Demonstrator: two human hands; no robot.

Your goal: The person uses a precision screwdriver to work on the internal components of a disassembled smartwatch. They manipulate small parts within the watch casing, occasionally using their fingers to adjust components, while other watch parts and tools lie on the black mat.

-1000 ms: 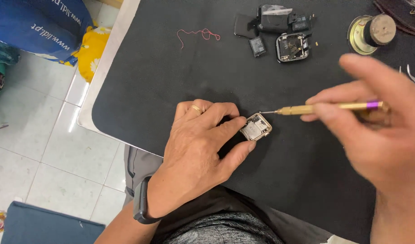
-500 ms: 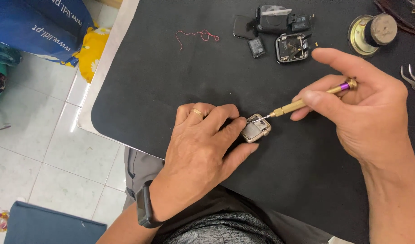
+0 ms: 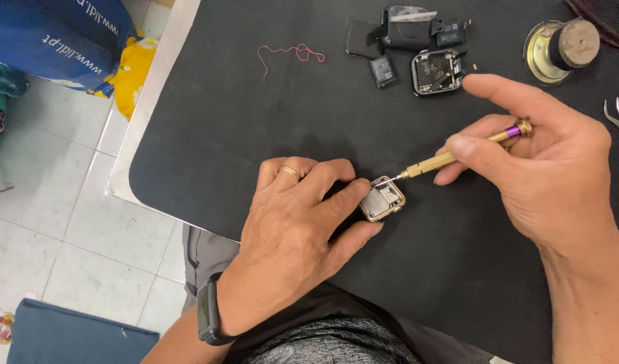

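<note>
A small gold square watch case, opened with its insides showing, lies on the black mat. My left hand pinches the case between thumb and forefinger and holds it down on the mat. My right hand grips a thin gold screwdriver with a purple band near its cap. Its tip rests at the case's upper edge, and my right forefinger stretches out above the handle.
Another opened dark watch case and several black parts lie at the mat's far side. A red wire lies to their left. A round metal tin with a lid and pliers are at the right. Bags sit on the tiled floor.
My right hand has swung the screwdriver from nearly level to a steeper angle and shifted left, keeping the tip at the gold case. My left hand has stayed on the case.
</note>
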